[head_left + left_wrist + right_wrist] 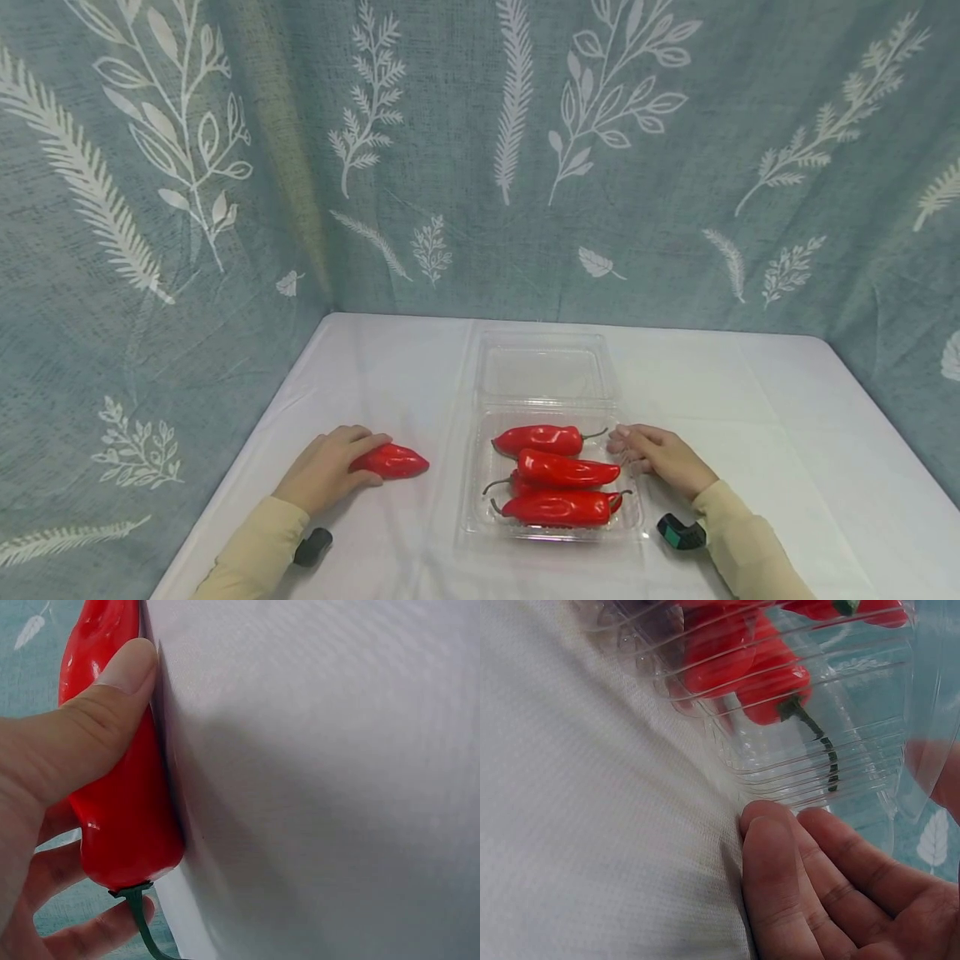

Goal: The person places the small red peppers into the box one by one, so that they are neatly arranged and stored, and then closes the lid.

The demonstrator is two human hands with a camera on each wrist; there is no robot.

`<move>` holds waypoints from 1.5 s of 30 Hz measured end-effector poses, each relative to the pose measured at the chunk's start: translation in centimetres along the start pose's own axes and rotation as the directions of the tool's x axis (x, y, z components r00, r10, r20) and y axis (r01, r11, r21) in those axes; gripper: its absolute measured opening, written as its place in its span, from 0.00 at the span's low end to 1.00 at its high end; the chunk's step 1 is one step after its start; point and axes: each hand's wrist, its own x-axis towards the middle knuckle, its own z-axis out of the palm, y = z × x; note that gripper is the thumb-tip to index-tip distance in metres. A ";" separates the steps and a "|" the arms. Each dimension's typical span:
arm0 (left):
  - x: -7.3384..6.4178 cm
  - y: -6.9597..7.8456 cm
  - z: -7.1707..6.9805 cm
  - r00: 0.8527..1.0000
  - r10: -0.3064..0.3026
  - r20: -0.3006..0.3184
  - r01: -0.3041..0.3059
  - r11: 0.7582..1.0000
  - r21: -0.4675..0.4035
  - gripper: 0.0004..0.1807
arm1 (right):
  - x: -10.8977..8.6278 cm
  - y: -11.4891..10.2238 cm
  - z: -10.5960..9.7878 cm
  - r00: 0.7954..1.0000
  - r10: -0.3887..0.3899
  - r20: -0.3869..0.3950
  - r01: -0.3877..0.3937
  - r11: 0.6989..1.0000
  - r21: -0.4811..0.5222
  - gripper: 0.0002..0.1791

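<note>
My left hand (330,467) grips a red pepper (397,462) on the table, left of the container. The left wrist view shows the thumb (112,705) laid across the pepper (135,817) and the fingers behind it; its green stem (139,922) points back past the fingers. Several more red peppers (555,508) lie in a clear plastic container (480,521) with its lid (543,375) folded back. My right hand (660,454) is at the container's right side, fingertips right at its ribbed wall (817,776), with no pepper in the fingers (855,862).
A white cloth covers the table (750,417). Blue-green curtains (465,167) with white leaf prints hang behind and at both sides. A dark wrist device (313,547) shows at the left wrist and another (681,532) at the right.
</note>
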 end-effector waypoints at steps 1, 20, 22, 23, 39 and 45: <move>0.0 0.0 0.0 1.000 -0.005 0.002 0.005 1.000 -0.002 0.30 | 0.0 0.0 0.0 1.000 0.000 0.000 0.000 1.000 -0.001 0.31; 2.2 1.3 -3.2 0.980 0.108 -0.168 -0.107 0.994 0.016 0.30 | -0.2 -0.3 -0.1 1.000 0.012 -0.014 -0.012 1.000 -0.007 0.31; 2.7 1.7 -3.7 0.976 0.120 -0.179 -0.118 0.993 0.020 0.31 | -0.2 -0.3 0.0 1.000 0.017 -0.011 -0.017 1.000 0.007 0.31; 3.0 1.9 -3.9 0.976 0.123 -0.181 -0.121 0.992 0.024 0.31 | -0.2 -0.3 0.1 1.000 0.018 -0.010 -0.018 1.000 0.009 0.31; 6.2 6.4 -6.5 0.959 0.206 -0.193 -0.203 0.979 0.036 0.32 | -0.5 -0.6 0.2 1.000 0.012 -0.008 -0.012 1.000 -0.010 0.31; 8.1 8.7 -6.6 0.949 0.272 -0.159 -0.266 0.962 0.059 0.30 | -0.5 -0.5 0.1 1.000 0.015 -0.012 -0.015 1.000 -0.007 0.31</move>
